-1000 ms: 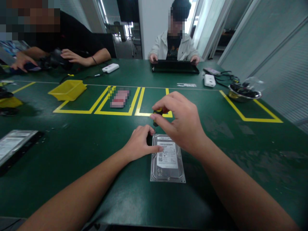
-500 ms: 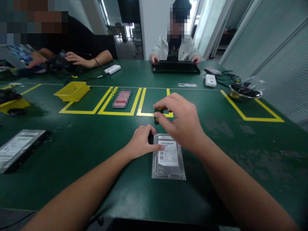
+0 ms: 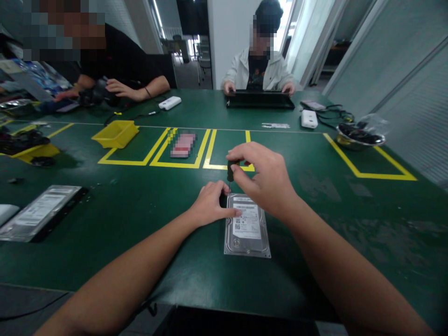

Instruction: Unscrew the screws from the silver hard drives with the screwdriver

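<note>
A silver hard drive point(image 3: 247, 245) with a white label lies flat on the green table in front of me. My left hand point(image 3: 213, 205) grips its far left part, thumb across the label and fingers by the far left corner. Above that corner my right hand point(image 3: 261, 175) pinches a screwdriver point(image 3: 230, 171) by its dark handle. The screwdriver stands nearly upright, its thin shaft pointing down at the corner beside my left fingertips. Whether the tip sits in a screw is too small to tell.
Another hard drive point(image 3: 44, 212) lies at the left. Beyond are a yellow bin point(image 3: 116, 134), a pixelated pink object point(image 3: 183, 145) and yellow tape outlines. A metal bowl point(image 3: 360, 139) of dark parts stands at the right. Two people sit opposite, one holding a black tray-like panel point(image 3: 261, 100).
My view has turned slightly left, so the scene sits further right. The screwdriver handle has turned a little in my right fingers. My left hand keeps its place on the hard drive.
</note>
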Available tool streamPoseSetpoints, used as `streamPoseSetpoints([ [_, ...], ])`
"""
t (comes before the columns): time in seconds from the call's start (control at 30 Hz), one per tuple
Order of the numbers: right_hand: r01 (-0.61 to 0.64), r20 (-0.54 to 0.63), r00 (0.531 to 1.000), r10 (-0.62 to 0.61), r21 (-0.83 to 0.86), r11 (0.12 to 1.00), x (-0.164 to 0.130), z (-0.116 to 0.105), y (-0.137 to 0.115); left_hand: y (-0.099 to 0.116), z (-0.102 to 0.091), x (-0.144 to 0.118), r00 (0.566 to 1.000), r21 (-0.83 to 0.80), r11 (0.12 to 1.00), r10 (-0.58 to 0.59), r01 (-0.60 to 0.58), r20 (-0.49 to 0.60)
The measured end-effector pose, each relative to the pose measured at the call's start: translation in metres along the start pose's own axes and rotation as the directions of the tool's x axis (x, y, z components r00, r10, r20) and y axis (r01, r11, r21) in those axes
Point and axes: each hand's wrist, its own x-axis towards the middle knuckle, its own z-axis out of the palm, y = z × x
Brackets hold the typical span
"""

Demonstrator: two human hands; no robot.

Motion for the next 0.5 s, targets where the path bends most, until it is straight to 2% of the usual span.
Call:
streamPoseSetpoints([
  [0.3,-0.021,-0.022,1.000,0.021,0.026,0.999,-0.0026,0.0008,-0.0015,-0.0017,0.0020,0.0002,1.000,0.003,1.000,0.020,-0.019,-0.015],
  [0.5,-0.038,-0.041,0.998,0.037,-0.025,0.999,-0.0021,0.0025,-0.0013,0.0000,0.0016,-0.0001,1.000,-0.003,1.000,0.012,-0.012,-0.019],
])
